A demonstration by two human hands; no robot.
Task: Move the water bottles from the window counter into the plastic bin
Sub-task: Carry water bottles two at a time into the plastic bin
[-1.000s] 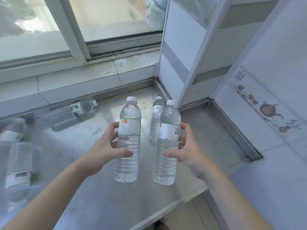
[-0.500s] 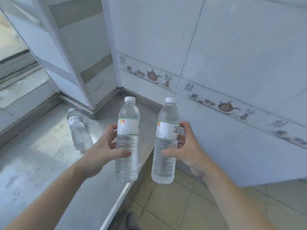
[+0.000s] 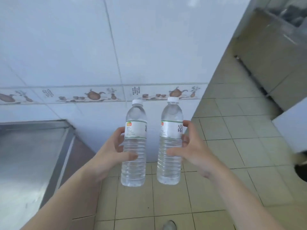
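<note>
Two clear water bottles with white caps and white labels are held upright side by side over the tiled floor. My left hand (image 3: 110, 156) grips the left water bottle (image 3: 134, 146) around its middle. My right hand (image 3: 191, 150) grips the right water bottle (image 3: 171, 145) the same way. The steel window counter (image 3: 28, 160) lies at the lower left, with no bottles showing on the part in view. The plastic bin is not in view.
A white tiled wall (image 3: 132, 47) with a teapot-pattern border stands straight ahead. Beige floor tiles (image 3: 232, 146) stretch to the right. A steel cabinet (image 3: 274, 63) stands at the upper right. A dark object (image 3: 301, 166) is cut off at the right edge. A shoe tip (image 3: 169, 225) shows at the bottom.
The view has swung right, away from the window and counter toward the wall and floor. Both hands still hold their bottles, now off the counter and over the floor.
</note>
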